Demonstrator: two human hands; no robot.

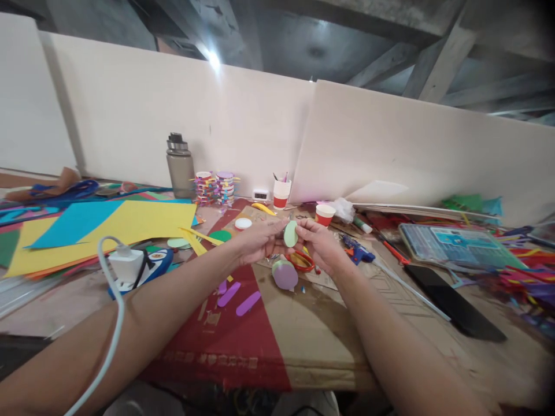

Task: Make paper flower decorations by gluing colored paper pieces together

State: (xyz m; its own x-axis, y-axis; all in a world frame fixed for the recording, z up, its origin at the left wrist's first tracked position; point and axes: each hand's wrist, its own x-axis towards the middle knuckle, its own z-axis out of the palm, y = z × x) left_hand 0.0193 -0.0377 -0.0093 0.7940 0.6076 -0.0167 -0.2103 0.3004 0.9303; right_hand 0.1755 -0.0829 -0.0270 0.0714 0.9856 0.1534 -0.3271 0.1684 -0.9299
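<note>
Both my hands are stretched out over the cardboard-covered table [303, 346] and pinch a small light green paper disc [290, 234] between them. My left hand [258, 240] grips its left edge with closed fingers. From the other side, my right hand [321, 245] holds its right edge. Just below the hands lies a paper cup on its side with a purple paper covering [285, 274]. Red-handled scissors [301, 261] lie under my right hand. Purple paper strips [236, 296] lie on the red part of the cardboard.
Yellow and blue paper sheets [108, 225] lie at left, with a white charger and cable [125, 263] near them. At the back stand a grey bottle [180, 167], stacked decorated cups [215, 188] and red-white paper cups [324, 215]. A blue glue gun [358, 249], black phone [453, 300] and plastic box [451, 242] lie right.
</note>
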